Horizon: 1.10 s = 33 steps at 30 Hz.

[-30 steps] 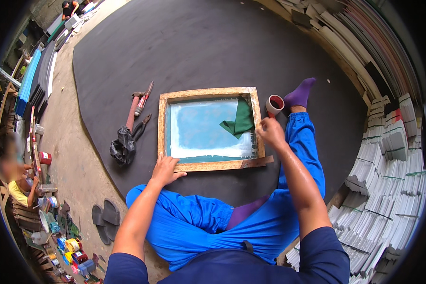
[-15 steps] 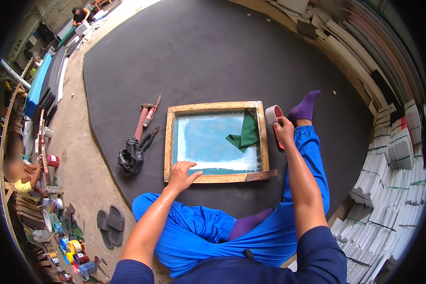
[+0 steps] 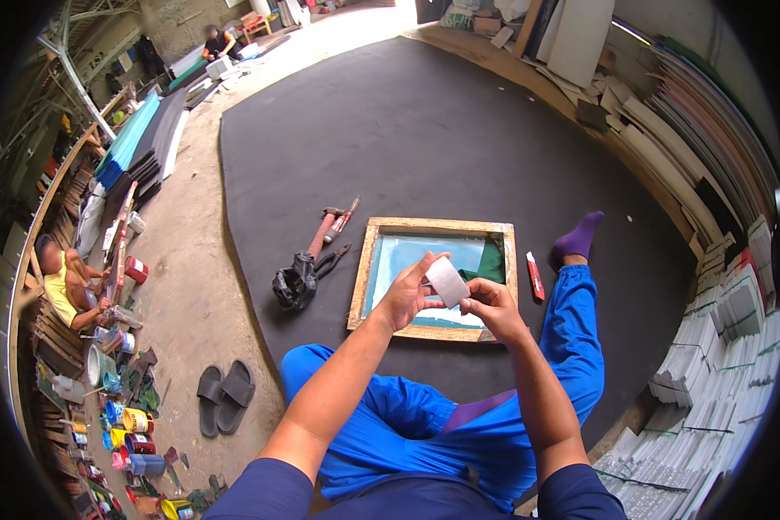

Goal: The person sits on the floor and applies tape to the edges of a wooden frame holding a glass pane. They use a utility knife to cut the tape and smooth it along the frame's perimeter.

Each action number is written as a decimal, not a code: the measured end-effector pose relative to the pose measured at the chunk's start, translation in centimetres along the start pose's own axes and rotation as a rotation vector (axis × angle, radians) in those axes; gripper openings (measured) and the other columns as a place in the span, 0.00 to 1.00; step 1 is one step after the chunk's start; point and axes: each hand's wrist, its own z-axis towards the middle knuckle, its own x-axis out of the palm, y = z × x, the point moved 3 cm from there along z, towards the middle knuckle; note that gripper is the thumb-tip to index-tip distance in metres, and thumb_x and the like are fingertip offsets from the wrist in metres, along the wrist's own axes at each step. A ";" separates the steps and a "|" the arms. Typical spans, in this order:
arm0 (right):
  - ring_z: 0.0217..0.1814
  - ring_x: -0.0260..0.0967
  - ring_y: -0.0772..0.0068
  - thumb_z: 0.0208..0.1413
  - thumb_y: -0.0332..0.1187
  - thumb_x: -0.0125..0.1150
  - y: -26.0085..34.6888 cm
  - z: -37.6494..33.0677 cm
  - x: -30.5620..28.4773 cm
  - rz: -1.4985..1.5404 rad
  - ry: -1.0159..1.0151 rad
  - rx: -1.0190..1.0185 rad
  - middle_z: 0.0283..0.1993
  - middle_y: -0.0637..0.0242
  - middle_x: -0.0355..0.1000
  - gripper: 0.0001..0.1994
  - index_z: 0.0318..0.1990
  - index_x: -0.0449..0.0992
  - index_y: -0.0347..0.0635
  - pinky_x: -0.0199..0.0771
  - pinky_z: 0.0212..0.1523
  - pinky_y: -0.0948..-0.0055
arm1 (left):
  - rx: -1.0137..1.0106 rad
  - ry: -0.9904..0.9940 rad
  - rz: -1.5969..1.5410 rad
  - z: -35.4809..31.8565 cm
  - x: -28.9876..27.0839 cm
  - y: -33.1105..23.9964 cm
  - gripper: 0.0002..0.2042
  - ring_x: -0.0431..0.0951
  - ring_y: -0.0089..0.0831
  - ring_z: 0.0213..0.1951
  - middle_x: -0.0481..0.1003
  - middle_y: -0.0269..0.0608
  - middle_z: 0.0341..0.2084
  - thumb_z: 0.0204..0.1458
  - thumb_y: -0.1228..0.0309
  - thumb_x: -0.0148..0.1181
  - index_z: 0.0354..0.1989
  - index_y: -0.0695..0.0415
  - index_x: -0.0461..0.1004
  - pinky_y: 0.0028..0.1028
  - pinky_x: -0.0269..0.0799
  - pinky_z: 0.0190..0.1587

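Over a wooden screen-printing frame [image 3: 442, 225], both hands hold a roll of whitish tape [image 3: 448, 282]. My left hand [image 3: 401, 299] has its fingers around the roll's left side. At its lower right edge, my right hand [image 3: 497, 313] pinches the roll or its tape; whether an end is peeled up cannot be made out. Blue mesh [image 3: 394, 260] with a pale area fills the frame. A green cloth [image 3: 492, 262] lies in its right part, partly behind the hands. To the right of the frame a red utility knife [image 3: 536, 277] lies on the dark sheet.
Left of the frame lie a hammer [image 3: 322, 230], pliers [image 3: 333, 257] and a black plastic bag [image 3: 295, 282]. Slippers [image 3: 225, 398] and paint containers [image 3: 137, 420] stand on the floor at left, near a seated person [image 3: 61, 290]. Bundled white stacks [image 3: 693, 368] line the right side.
My right hand has carried the tape roll leftward from beside the frame to above it. The left hand has left the frame's near edge and taken hold of the roll. The head view has tilted upward.
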 end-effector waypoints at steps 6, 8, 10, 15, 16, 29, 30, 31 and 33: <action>0.40 0.73 0.82 0.60 0.27 0.71 3.5 -0.7 4.5 -0.236 -0.088 -0.152 0.45 0.67 0.76 0.24 0.63 0.75 0.35 0.77 0.42 0.79 | 0.156 -0.116 -0.025 -3.8 -1.3 -0.5 0.29 0.77 0.39 0.56 0.73 0.46 0.58 0.68 0.52 0.57 0.72 0.55 0.66 0.45 0.79 0.54; 0.41 0.73 0.82 0.60 0.26 0.71 4.0 -0.9 5.4 -0.320 -0.108 -0.195 0.52 0.66 0.73 0.24 0.64 0.74 0.34 0.78 0.40 0.80 | 0.185 -0.158 0.030 -4.9 -1.0 -1.2 0.29 0.77 0.37 0.55 0.74 0.42 0.57 0.67 0.52 0.57 0.72 0.55 0.66 0.43 0.79 0.54; 0.44 0.76 0.77 0.59 0.26 0.71 5.2 -1.0 6.4 -0.405 -0.121 -0.234 0.50 0.62 0.75 0.23 0.62 0.76 0.37 0.80 0.40 0.77 | 0.212 -0.209 0.082 -5.7 -0.6 -2.0 0.29 0.77 0.34 0.55 0.74 0.41 0.57 0.67 0.52 0.58 0.71 0.54 0.68 0.41 0.78 0.53; 0.47 0.79 0.72 0.58 0.24 0.71 6.4 -1.5 7.7 -0.493 -0.148 -0.294 0.49 0.59 0.77 0.21 0.59 0.78 0.38 0.82 0.41 0.74 | 0.269 -0.254 0.188 -6.8 -0.1 -2.5 0.28 0.77 0.32 0.55 0.75 0.40 0.55 0.67 0.53 0.58 0.71 0.55 0.68 0.40 0.78 0.52; 0.47 0.79 0.72 0.58 0.23 0.71 6.4 -1.6 7.7 -0.489 -0.157 -0.295 0.49 0.59 0.78 0.20 0.59 0.79 0.37 0.82 0.42 0.74 | 0.279 -0.257 0.209 -6.9 0.0 -2.6 0.28 0.77 0.32 0.55 0.76 0.39 0.53 0.67 0.53 0.58 0.71 0.55 0.68 0.41 0.77 0.53; 0.43 0.82 0.72 0.57 0.22 0.70 5.6 -2.3 7.8 -0.492 -0.262 -0.357 0.45 0.58 0.81 0.17 0.54 0.81 0.35 0.81 0.43 0.73 | 0.358 -0.346 0.316 -6.6 0.2 -2.0 0.26 0.78 0.16 0.39 0.80 0.32 0.41 0.66 0.58 0.62 0.70 0.54 0.71 0.21 0.76 0.39; 0.43 0.82 0.72 0.57 0.22 0.70 5.4 -2.4 7.7 -0.481 -0.266 -0.353 0.44 0.59 0.81 0.17 0.54 0.81 0.35 0.81 0.43 0.73 | 0.360 -0.347 0.325 -6.6 0.3 -2.0 0.26 0.78 0.16 0.39 0.80 0.32 0.41 0.66 0.59 0.62 0.70 0.54 0.71 0.22 0.77 0.40; 0.43 0.82 0.72 0.57 0.22 0.70 5.2 -2.4 7.6 -0.470 -0.270 -0.350 0.44 0.59 0.81 0.16 0.54 0.81 0.35 0.81 0.43 0.73 | 0.363 -0.347 0.335 -6.6 0.4 -2.0 0.26 0.77 0.16 0.39 0.80 0.32 0.41 0.66 0.59 0.62 0.70 0.54 0.71 0.22 0.77 0.40; 0.42 0.82 0.73 0.57 0.22 0.70 4.9 -2.4 7.4 -0.455 -0.273 -0.334 0.43 0.59 0.81 0.16 0.53 0.82 0.35 0.81 0.43 0.74 | 0.387 -0.313 0.322 -6.6 0.5 -1.8 0.25 0.78 0.19 0.45 0.80 0.36 0.48 0.68 0.58 0.58 0.70 0.54 0.70 0.25 0.77 0.46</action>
